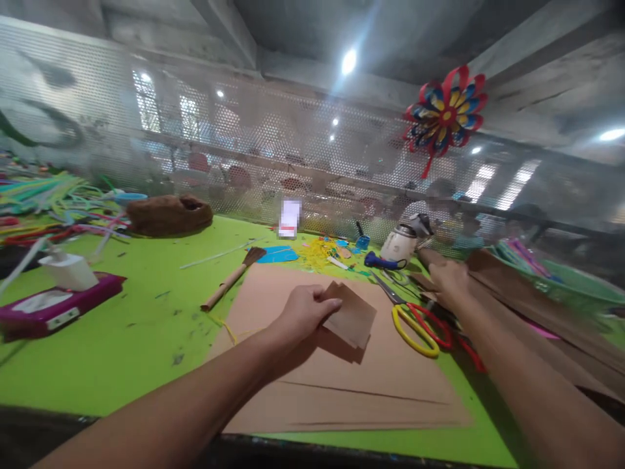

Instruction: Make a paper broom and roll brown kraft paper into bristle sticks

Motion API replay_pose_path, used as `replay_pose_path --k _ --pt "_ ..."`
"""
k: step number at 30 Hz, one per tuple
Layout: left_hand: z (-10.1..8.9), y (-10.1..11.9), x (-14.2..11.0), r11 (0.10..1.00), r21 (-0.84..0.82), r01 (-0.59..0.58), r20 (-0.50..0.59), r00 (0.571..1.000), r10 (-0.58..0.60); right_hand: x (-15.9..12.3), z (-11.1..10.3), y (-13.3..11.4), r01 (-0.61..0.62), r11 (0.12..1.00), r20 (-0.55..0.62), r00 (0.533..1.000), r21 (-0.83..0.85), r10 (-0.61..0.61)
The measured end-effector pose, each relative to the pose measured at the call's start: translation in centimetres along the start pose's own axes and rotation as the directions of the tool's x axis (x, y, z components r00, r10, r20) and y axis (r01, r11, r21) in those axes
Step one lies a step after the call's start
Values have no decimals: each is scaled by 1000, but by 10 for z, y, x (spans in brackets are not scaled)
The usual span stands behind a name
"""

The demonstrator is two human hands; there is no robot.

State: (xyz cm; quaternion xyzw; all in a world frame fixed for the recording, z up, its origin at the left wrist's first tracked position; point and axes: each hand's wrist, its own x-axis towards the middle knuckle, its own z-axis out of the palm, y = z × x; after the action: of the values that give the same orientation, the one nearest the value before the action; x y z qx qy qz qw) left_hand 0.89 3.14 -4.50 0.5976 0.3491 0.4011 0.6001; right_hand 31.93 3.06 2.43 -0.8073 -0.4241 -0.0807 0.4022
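Observation:
My left hand [305, 309] pinches a small stack of brown paper squares [352, 316] between thumb and fingers, above the middle of the work area. Beneath it lie large brown paper sheets [381, 391], flat on the green table. My right hand [446, 277] reaches out to the right, beside brown paper pieces and near a white appliance [398, 244]; its fingers are too blurred to read. Between the hands lie scissors [415, 329] with red and yellow handles, blades pointing away from me. A rolled brown paper piece with a frayed end [234, 280] rests left of the sheets.
A purple power strip [63, 303] with a white plug stands at the left. Further back are a brown bundle [168, 215], colourful strips [49, 195], blue paper [278, 254] and yellow scraps [319, 253]. A green basket [561, 286] stands at right beside long brown paper [527, 319].

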Motion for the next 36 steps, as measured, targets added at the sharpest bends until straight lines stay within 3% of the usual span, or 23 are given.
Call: replay_pose_path --k 2,4,6,9,11,13,17,22,27,29,32,34,36 --pt "1 1 -1 1000 5 3 -4 1000 -3 -17 3 -9 -12 998 47 999 57 10" --pt "2 1 -2 1000 5 4 -7 1000 -4 -42 7 -23 33 985 165 984 169 -61" --pt "2 2 -3 1000 -1 -2 -14 1000 2 -71 12 -39 102 945 343 915 310 -211" --pt "0 5 -2 999 -17 -32 -22 999 32 -107 15 -58 133 878 532 750 460 -393" --pt "-2 7 -1 998 -24 -52 -28 998 52 -118 16 -62 115 848 568 695 516 -440" --pt "-3 8 -2 998 -28 -63 -29 998 62 -121 16 -58 94 826 570 680 556 -461" --pt "-1 9 -4 998 -21 -62 -42 997 61 -113 17 -42 70 804 540 706 590 -458" --pt "-7 9 -3 995 -6 -98 -182 979 95 -101 19 -28 17 810 515 764 586 -388" --pt "-13 12 3 992 -15 -125 -281 953 116 -100 27 -21 -10 829 573 727 559 -377" --pt "-13 14 3 992 -39 -124 -283 953 108 -95 32 -16 4 840 551 753 543 -359" --pt "-12 22 -1 975 -199 -102 -170 983 68 -74 37 -1 20 868 405 879 496 -252" --pt "-10 29 -8 943 -333 -22 21 999 31 -51 37 16 4 900 243 962 436 -122" --pt "-9 36 -15 932 -350 90 242 970 -3 -29 33 36 -23 935 77 997 353 -5"
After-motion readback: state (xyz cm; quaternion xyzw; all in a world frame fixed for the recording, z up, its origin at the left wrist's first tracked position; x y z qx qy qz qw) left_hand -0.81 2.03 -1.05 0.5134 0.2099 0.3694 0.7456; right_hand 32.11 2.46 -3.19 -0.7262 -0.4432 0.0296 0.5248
